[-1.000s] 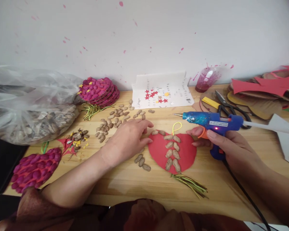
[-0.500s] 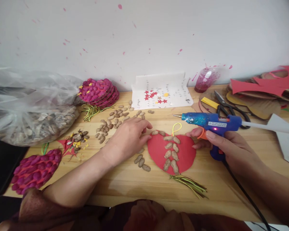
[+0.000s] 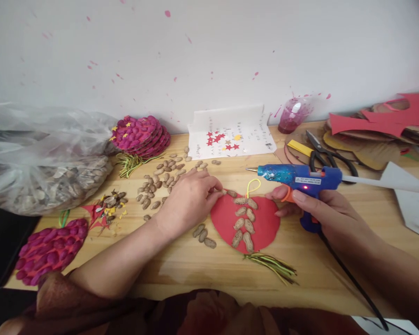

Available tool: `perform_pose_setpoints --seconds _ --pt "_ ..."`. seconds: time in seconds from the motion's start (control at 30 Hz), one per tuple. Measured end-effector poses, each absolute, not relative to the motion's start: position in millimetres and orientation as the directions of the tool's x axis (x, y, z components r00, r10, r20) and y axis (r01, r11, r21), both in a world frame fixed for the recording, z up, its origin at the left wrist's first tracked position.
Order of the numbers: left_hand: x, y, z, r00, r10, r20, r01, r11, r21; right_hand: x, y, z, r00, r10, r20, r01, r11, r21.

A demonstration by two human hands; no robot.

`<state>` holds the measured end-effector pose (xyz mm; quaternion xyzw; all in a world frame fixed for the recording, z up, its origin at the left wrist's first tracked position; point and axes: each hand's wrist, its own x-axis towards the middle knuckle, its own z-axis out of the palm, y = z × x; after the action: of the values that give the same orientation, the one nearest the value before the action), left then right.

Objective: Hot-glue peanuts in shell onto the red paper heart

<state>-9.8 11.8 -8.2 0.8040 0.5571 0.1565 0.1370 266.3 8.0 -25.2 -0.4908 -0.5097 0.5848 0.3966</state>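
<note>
A red heart-shaped piece (image 3: 223,221) lies on the wooden table, with two columns of peanuts (image 3: 240,212) down its middle. At its top is a yellow-green cord loop (image 3: 253,186); a yarn tassel (image 3: 274,266) hangs from its bottom tip. My left hand (image 3: 192,197) is at the heart's upper left edge, thumb and fingertips closed on a peanut (image 3: 224,191) that is partly hidden. Another peanut (image 3: 232,193) sits just right of it. My right hand (image 3: 338,216) grips a blue glue gun (image 3: 300,177), its nozzle pointing left above the heart and its fingertips by the heart's right edge.
Loose peanuts (image 3: 155,186) are scattered behind my left arm. A plastic bag of peanuts (image 3: 66,181) and purple-covered pieces (image 3: 52,249) are at left. Scissors (image 3: 323,151), a pink-stained cup (image 3: 295,116) and paper with stars (image 3: 230,125) stand behind. The black cable (image 3: 352,279) trails forward.
My left thumb and fingers have come together on the peanut at the heart's upper left edge. The right hand still holds the glue gun; the whole view has shifted slightly.
</note>
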Motion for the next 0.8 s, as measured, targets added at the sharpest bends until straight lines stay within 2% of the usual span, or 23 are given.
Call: perform_pose_setpoints --seconds 0.47,0.8 --pt "-7.6 11.6 -8.4 0.337 0.937 0.095 0.864 -0.348 0.363 266.6 8.6 -28.1 -0.227 0.961 -0.157 0.029 -0.155 -0.988" --pt "-6.8 12.4 -9.7 0.393 0.913 0.11 0.872 -0.408 0.27 265.5 9.7 -28.1 -0.217 0.963 -0.162 0.024 -0.161 -0.987"
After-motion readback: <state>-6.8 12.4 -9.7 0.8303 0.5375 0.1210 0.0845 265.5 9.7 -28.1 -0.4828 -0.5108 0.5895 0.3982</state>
